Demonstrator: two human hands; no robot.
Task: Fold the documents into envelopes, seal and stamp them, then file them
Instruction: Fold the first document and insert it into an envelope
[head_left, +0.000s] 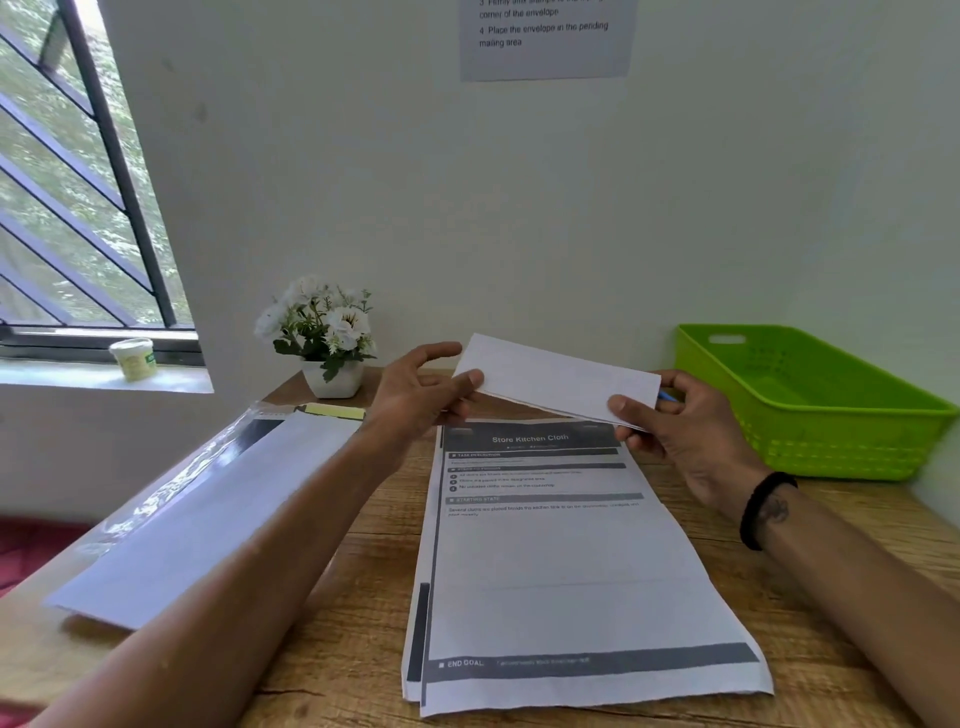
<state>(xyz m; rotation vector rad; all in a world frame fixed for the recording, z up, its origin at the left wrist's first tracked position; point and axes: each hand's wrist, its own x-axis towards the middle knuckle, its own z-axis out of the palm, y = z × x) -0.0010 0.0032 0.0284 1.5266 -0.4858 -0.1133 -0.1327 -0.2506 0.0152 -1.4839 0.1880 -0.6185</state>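
Fingers (631, 408) of the right hand (691, 436) pinch the folded paper's (558, 382) right end; the left hand (415, 395) pinches its left corner — long axis running hand to hand, above the documents' (571, 571) far edge on the surface (353, 597).

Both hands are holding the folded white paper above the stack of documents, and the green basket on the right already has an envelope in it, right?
Not quite. The head view shows the green basket with nothing in it. The rest stands: left hand and right hand hold the folded white paper above the documents.
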